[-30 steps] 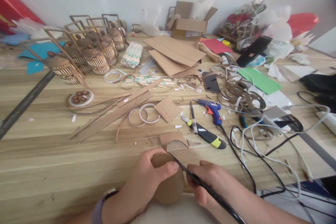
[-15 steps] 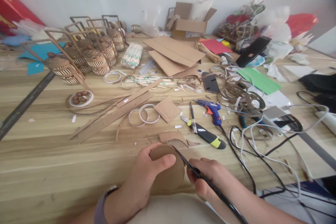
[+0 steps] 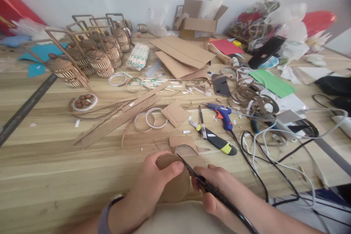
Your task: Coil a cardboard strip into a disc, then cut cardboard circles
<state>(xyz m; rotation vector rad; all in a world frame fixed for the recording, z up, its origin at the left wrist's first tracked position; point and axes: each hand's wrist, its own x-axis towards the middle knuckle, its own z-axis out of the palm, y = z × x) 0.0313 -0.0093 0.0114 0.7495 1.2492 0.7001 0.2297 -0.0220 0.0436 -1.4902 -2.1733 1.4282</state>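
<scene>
My left hand [image 3: 155, 177] is closed on a round cardboard disc [image 3: 177, 188], with the thumb pressed flat across its upper face. My right hand [image 3: 216, 184] grips black scissors [image 3: 202, 180] whose long handle runs down to the lower right. Their blades lie along the disc's upper right edge, close to my left thumb tip; whether they are closed on the card I cannot tell. Just beyond the disc, a cardboard offcut [image 3: 179, 141] with an arched cutout lies on the table.
Past my hands lie a utility knife [image 3: 219, 144], a pen [image 3: 202, 121], a blue glue gun [image 3: 223, 115] with trailing cables, a square cardboard piece [image 3: 175, 113] and rings [image 3: 156, 118]. Slatted lanterns [image 3: 100, 62] stand at back left; cardboard sheets [image 3: 182, 53] lie at the back.
The scissors and my right hand have shifted slightly left along the disc's edge. More of the arched offcut shows beyond the disc. My left hand keeps its hold.
</scene>
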